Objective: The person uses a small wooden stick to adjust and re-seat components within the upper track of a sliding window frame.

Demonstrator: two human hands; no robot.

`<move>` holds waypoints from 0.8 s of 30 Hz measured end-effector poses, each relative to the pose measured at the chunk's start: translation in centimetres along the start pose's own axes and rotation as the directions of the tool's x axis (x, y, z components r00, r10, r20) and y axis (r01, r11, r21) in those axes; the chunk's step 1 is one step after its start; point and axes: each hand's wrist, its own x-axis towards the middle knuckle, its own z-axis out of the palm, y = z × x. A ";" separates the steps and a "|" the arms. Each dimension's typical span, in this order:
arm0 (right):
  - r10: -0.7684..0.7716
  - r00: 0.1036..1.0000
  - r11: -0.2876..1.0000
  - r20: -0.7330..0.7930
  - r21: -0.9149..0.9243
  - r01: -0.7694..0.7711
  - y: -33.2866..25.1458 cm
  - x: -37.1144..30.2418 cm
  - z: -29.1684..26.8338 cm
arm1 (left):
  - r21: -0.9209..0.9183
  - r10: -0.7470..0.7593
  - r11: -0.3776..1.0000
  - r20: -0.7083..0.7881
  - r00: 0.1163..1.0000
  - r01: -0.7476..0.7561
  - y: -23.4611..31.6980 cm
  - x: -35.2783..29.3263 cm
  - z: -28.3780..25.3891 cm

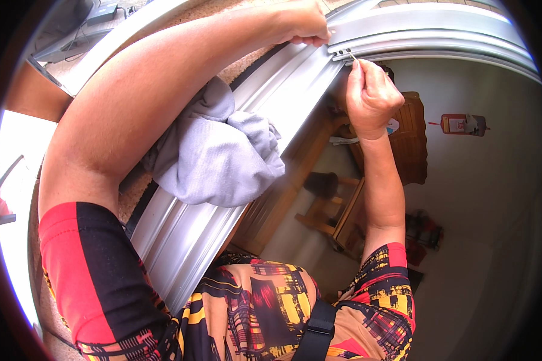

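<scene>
My left hand [310,25] reaches across the top with fingers curled into a fist beside the corner of the white metal window frame [424,30]. Whatever its fingers pinch, if anything, is hidden. My right hand [372,96] is closed just below that corner, thumb and forefinger pressed together on a small thin stick [352,56]. The stick's tip points at small dark holes [342,53] in the frame's end. A crumpled grey cloth [220,156] lies over the window track [180,225], under my left forearm.
Indoors, to the right of the track, stand a wooden stool [334,213] and a brown wooden furniture piece [414,138]. A red-edged calendar [462,124] hangs on the pale wall [494,180]. Outside the window, a rough tan ledge [135,195] runs along the track.
</scene>
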 end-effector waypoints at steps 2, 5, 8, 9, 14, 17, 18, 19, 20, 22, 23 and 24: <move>-0.042 0.999 0.997 0.023 -0.062 0.043 0.2 0.0 -0.2 | 0.000 -0.001 1.000 -0.008 1.000 0.001 0.5 0.0 0.2; -0.109 0.992 0.983 0.064 -0.141 0.117 0.3 0.1 0.3 | -0.017 0.008 1.000 -0.013 1.000 -0.009 0.4 -0.3 0.0; -0.141 0.979 0.952 0.150 -0.250 0.175 0.0 0.2 0.5 | 0.002 0.013 1.000 -0.012 1.000 -0.013 0.4 -0.4 -0.1; -0.133 0.978 0.950 0.159 -0.261 0.171 -0.1 0.2 0.6 | -0.011 0.006 1.000 0.001 1.000 -0.006 0.2 -0.2 -0.1; 0.047 0.995 0.990 0.082 -0.138 -0.036 0.6 -0.1 1.6 | -0.009 0.005 1.000 0.028 1.000 -0.005 -0.2 -0.1 -0.2; 0.335 0.941 0.923 0.052 0.181 -0.339 1.0 -0.8 1.8 | 0.001 0.015 1.000 0.034 0.999 -0.015 -0.1 -0.3 -0.1; 0.422 0.904 0.865 0.065 0.271 -0.423 1.1 -1.0 1.9 | 0.004 0.019 1.000 0.035 0.999 -0.019 0.0 -0.3 -0.1; 0.499 0.862 0.792 0.091 0.356 -0.496 1.3 -1.2 2.0 | 0.007 0.019 1.000 0.035 0.999 -0.019 -0.1 -0.3 -0.2; 0.533 0.839 0.751 0.108 0.398 -0.528 1.3 -1.2 1.8 | 0.005 0.018 1.000 0.035 0.999 -0.019 0.0 -0.2 -0.1; 0.595 0.790 0.655 0.147 0.482 -0.582 0.8 -1.0 1.6 | 0.012 0.021 1.000 0.035 0.999 -0.022 0.0 -0.4 -0.2; 0.595 0.786 0.651 0.167 0.475 -0.593 0.8 -0.9 1.4 | 0.015 0.020 1.000 0.039 0.999 -0.020 0.0 -0.4 -0.1; 0.593 0.783 0.647 0.187 0.467 -0.602 0.8 -0.7 1.2 | 0.017 0.022 1.000 0.038 0.999 -0.023 0.0 -0.4 -0.1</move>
